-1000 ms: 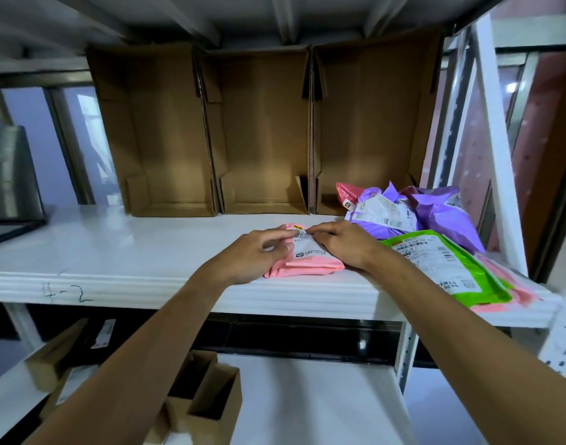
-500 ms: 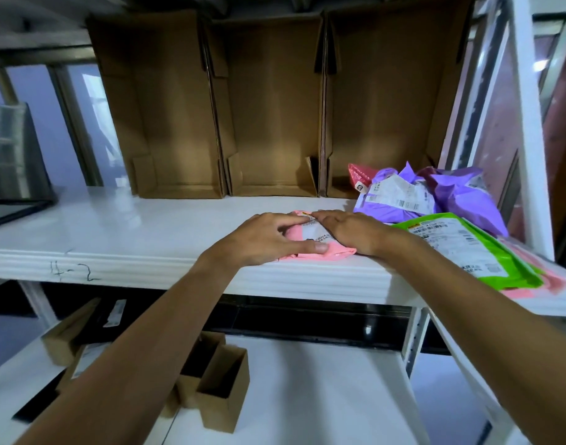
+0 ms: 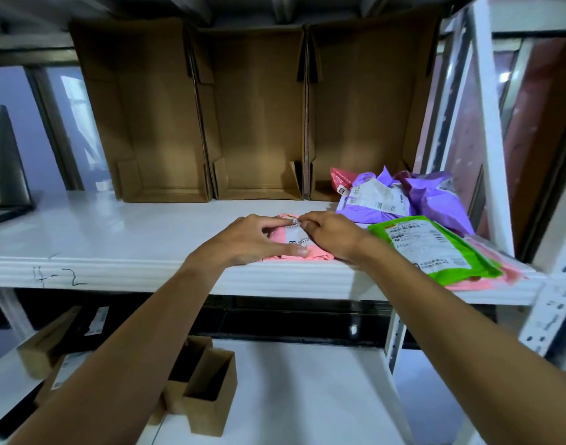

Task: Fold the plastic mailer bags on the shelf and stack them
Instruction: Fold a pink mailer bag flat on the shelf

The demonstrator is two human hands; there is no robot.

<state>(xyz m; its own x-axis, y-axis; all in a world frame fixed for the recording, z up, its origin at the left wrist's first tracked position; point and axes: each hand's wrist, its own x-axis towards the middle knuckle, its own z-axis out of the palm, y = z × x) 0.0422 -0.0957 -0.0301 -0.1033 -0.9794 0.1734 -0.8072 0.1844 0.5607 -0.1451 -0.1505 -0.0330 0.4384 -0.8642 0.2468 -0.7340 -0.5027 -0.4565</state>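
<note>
As two hands (image 3: 249, 240) (image 3: 334, 237) pinch one mailer (image 3: 314, 253)

The right hand (image 3: 331, 236) (flat on the bag (image 3: 310, 253) a second before) curled its fingers and pinched the bag's far fold at 12 o'clock. The left hand (image 3: 252, 239) opened wider. Its thumb came to lie along the 6 o'clock edge, and its forefinger stretched to 12 o'clock, meeting the right fingertips over the label (image 3: 295, 236).
</note>
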